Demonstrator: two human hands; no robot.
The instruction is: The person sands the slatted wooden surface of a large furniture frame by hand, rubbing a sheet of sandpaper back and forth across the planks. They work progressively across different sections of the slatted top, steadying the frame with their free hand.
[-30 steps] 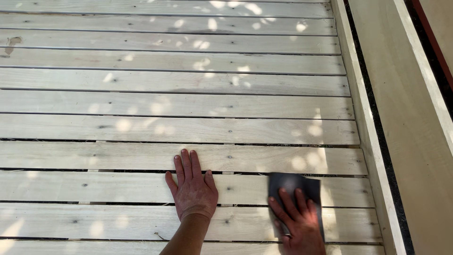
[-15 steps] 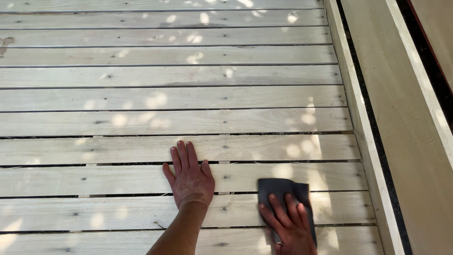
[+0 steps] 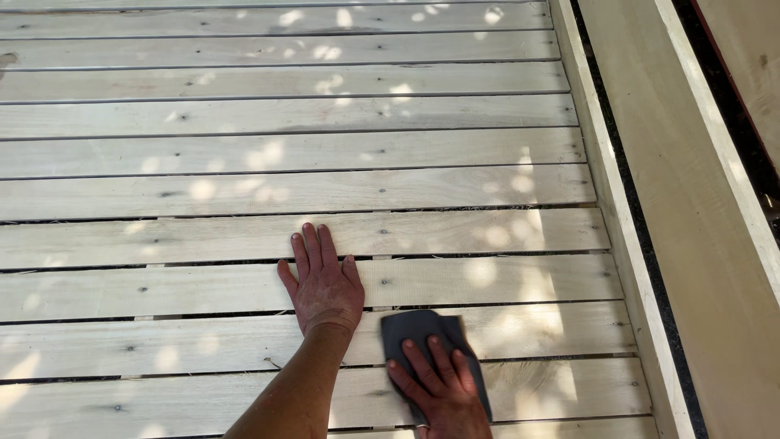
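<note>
Pressing a dark abrasive sheet point(image 3: 435, 345) flat under the spread right hand point(image 3: 443, 390) on a near slat point(image 3: 203, 341), beside the open, empty left hand point(image 3: 325, 284). Pale rubbed patch just right of the sheet; remaining slats seemingly untouched, judging by the look.

You are looking at two hands, the left hand point(image 3: 323, 286) and the right hand point(image 3: 439, 387), one dark sanding sheet point(image 3: 422, 333), one pale side rail point(image 3: 617, 219), and about a dozen deck boards point(image 3: 244, 195) (top and bottom ones cropped).
</note>
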